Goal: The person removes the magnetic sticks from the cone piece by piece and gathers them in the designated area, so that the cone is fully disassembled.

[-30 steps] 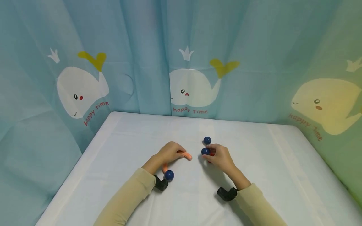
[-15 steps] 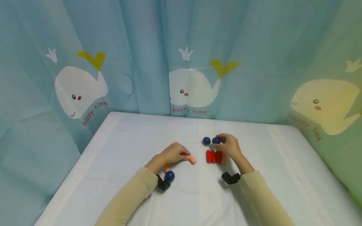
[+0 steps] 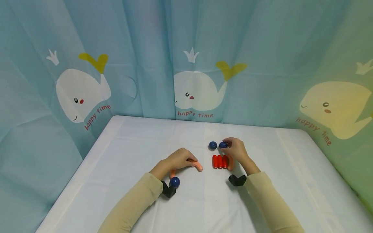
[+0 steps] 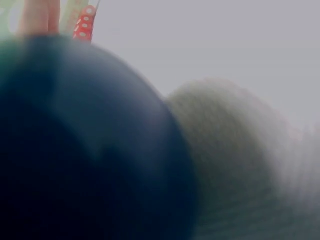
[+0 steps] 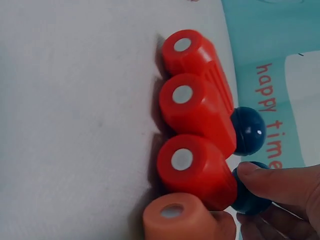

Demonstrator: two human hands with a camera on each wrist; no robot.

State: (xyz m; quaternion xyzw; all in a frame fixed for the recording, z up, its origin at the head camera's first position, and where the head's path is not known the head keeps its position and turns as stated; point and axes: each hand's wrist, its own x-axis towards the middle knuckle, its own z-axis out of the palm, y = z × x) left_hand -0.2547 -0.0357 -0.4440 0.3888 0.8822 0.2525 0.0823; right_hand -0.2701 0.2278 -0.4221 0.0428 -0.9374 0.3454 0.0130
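Observation:
In the head view my right hand [image 3: 236, 149] pinches a dark blue ball [image 3: 222, 145] between thumb and fingers. Another blue ball [image 3: 213, 145] lies just left of it. Three red rods [image 5: 197, 107] stand side by side in front of the balls, pale round discs showing in their ends. Against the right-hand rod lies an orange curved rod [image 5: 177, 220]. My left hand [image 3: 180, 158] grips a second orange curved rod [image 3: 198, 166], partly covered by the fingers. A third curved rod [image 3: 173, 174] lies by the left wrist, touching or close to a blue ball [image 3: 175, 182].
A white-covered table [image 3: 131, 136] bears everything. Blue-green curtains [image 3: 154, 64] with whale prints hang behind and at the sides. Black wrist cameras [image 3: 237, 180] sit low over the table. The blue ball [image 4: 100, 150] fills much of the left wrist view.
My right hand has carried its blue ball back and right, beside the other ball, uncovering the red rods. My left hand has shifted slightly right with the orange curved rod.

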